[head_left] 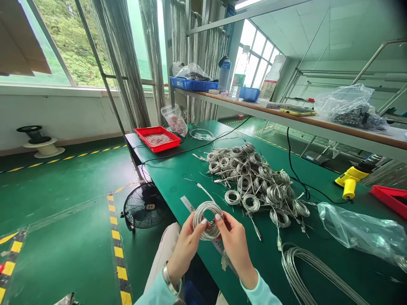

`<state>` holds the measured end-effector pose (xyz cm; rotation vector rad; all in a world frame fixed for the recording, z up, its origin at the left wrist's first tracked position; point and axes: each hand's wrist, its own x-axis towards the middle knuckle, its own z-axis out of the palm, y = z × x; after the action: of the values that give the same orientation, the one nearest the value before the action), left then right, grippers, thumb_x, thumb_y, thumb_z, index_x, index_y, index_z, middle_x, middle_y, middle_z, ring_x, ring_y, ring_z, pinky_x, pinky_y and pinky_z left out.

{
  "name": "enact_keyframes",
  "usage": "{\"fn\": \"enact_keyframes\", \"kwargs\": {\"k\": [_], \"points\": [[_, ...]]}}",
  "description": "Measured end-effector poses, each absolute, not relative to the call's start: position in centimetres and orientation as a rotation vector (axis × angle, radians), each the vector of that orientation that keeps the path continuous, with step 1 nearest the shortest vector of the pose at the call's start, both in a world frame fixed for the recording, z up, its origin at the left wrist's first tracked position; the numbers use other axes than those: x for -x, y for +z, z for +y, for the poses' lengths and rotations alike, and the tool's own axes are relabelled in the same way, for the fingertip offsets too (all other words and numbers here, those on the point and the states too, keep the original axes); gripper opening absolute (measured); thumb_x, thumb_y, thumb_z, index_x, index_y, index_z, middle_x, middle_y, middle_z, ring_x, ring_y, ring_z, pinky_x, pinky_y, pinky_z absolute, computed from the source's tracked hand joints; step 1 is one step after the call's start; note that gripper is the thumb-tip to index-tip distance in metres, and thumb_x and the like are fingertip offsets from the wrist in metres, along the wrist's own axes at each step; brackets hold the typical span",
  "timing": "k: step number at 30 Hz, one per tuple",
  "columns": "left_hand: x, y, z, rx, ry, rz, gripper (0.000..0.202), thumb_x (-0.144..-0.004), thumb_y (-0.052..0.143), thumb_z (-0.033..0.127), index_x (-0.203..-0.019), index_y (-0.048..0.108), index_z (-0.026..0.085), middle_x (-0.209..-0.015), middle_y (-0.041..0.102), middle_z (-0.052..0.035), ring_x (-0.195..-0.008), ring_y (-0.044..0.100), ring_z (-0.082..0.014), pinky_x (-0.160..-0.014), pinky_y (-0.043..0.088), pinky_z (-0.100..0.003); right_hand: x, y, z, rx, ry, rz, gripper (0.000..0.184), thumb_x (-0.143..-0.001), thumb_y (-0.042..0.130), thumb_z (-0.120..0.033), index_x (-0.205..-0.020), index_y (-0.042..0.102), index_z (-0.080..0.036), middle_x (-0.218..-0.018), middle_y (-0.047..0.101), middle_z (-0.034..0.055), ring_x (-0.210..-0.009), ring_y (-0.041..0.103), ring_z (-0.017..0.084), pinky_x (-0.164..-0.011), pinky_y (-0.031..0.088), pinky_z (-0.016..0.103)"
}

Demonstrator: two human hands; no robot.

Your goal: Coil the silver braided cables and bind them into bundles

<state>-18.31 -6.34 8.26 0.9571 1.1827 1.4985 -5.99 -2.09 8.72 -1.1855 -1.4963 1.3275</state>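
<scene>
My left hand (186, 248) and my right hand (235, 245) both pinch a small coil of silver braided cable (207, 216), held just above the near edge of the green table (178, 178). The fingers of each hand close on opposite sides of the coil. A loose end of the cable with a white tip runs up and left from it. A pile of several similar wound coils (254, 182) lies on the table just beyond my hands. A metal ruler (188, 204) lies flat under the held coil.
A red tray (157, 138) with wires sits at the table's far end. Loose uncoiled cable (305, 271), a clear plastic bag (362, 233) and a yellow tool (349, 180) lie to the right. A shelf (286, 114) carries bins and bottles. A floor fan (143, 206) stands left.
</scene>
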Motion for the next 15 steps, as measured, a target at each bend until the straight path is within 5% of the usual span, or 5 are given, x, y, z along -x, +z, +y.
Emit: {"fn": "enact_keyframes", "kwargs": {"k": [8, 15], "points": [[19.7, 6.6, -6.1, -1.012, 1.452, 1.280, 0.040, -0.088, 0.049, 0.051, -0.068, 0.052, 0.017, -0.065, 0.053, 0.0003, -0.063, 0.048, -0.0145, -0.062, 0.040, -0.026, 5.7, 6.9, -2.7, 1.038, 1.654, -1.405, 0.053, -0.081, 0.053, -0.065, -0.098, 0.065, -0.016, -0.079, 0.066, 0.0070, -0.069, 0.061, 0.020, -0.058, 0.050, 0.029], [21.3, 5.6, -6.9, -0.987, 1.412, 1.309, 0.041, -0.086, 0.053, 0.051, -0.067, 0.057, 0.016, -0.063, 0.055, 0.0003, -0.060, 0.048, -0.0131, -0.059, 0.039, -0.024, 5.1, 6.4, -3.8, 0.910, 1.909, -1.379, 0.049, -0.079, 0.059, -0.062, -0.096, 0.064, -0.016, -0.082, 0.063, 0.0047, -0.070, 0.059, 0.016, -0.071, 0.049, 0.031]]}}
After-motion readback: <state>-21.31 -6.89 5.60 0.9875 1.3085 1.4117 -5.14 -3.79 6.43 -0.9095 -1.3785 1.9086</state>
